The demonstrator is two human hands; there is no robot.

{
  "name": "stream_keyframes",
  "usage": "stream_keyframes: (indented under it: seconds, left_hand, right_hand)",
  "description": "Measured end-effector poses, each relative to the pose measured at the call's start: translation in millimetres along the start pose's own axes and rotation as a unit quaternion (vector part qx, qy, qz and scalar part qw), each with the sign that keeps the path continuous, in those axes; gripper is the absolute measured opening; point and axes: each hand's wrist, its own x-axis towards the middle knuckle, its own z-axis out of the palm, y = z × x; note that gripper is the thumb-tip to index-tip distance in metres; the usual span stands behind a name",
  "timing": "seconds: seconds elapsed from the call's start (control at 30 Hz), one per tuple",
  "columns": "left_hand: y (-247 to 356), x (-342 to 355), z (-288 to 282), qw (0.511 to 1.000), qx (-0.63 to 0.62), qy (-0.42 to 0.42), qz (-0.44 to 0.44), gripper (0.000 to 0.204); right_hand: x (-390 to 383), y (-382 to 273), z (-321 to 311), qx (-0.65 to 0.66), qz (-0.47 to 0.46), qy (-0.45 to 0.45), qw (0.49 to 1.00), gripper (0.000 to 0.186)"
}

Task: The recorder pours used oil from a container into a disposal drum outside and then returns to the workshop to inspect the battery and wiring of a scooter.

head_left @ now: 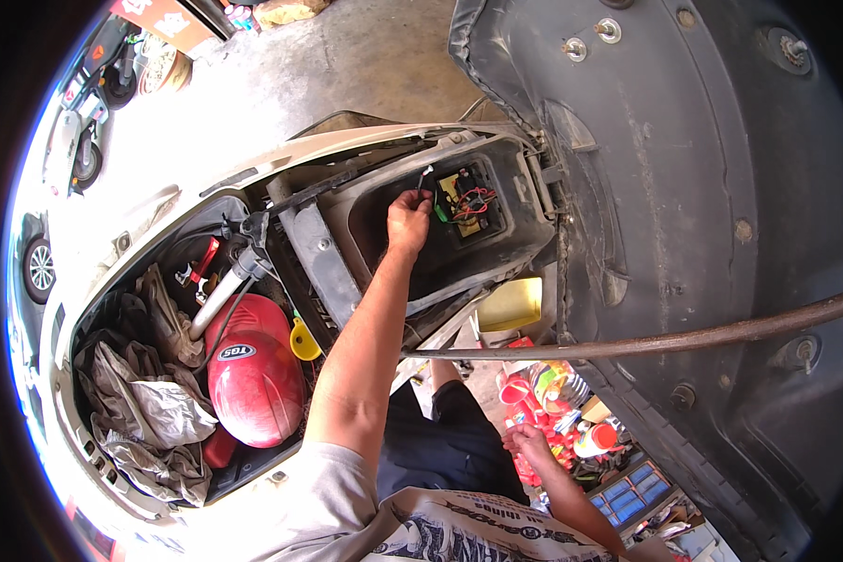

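Observation:
My left hand [409,220] reaches into the dark storage bin [375,201] under a scooter's raised seat. Its fingers are pinched on a thin dark piece with a pale tip [427,174]; whether this is a cable end or a small tool I cannot make out. Just right of those fingers, a battery [464,199] with red and black wires sits in a recess of the bin floor, and a green piece [441,214] lies beside it. My right hand [531,446] hangs low at the right, away from the bin, fingers loosely bent and apart, with nothing visible in them.
The raised seat's underside [684,187] fills the right side, and a brown rod [721,333] crosses in front of it. A red helmet [258,375], crumpled grey cloth [150,403] and a yellow funnel [303,339] lie left. A yellow tray [510,304] sits below the bin.

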Motion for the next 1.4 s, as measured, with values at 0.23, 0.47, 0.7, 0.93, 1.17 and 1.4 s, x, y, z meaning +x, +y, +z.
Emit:
stream_keyframes:
  seconds: [0.23,0.47,0.7,0.93,1.17,1.4]
  left_hand:
    - [6,-1,-1,0.999,-0.026,-0.028,0.029,0.012]
    - [20,-2,1,0.998,-0.034,-0.052,0.027,0.025]
    - [17,11,5,0.996,0.056,-0.042,0.051,0.023]
    - [35,12,21,0.965,0.262,-0.014,0.032,0.027]
    - [42,12,46,0.895,0.442,0.021,0.054,0.027]
    - [34,21,60,0.875,0.481,0.021,0.057,0.03]
  right_hand:
    - [0,0,2,-0.002,0.002,-0.002,1.0,0.018]
    - [3,3,1,0.008,0.004,-0.006,1.0,0.017]
    - [6,10,-1,0.012,0.007,-0.002,1.0,0.016]
    - [7,18,-6,0.033,0.008,0.002,0.999,0.015]
    - [6,28,-11,0.051,-0.008,0.005,0.999,0.016]
    - [8,41,-15,0.075,0.007,0.016,0.997,0.015]
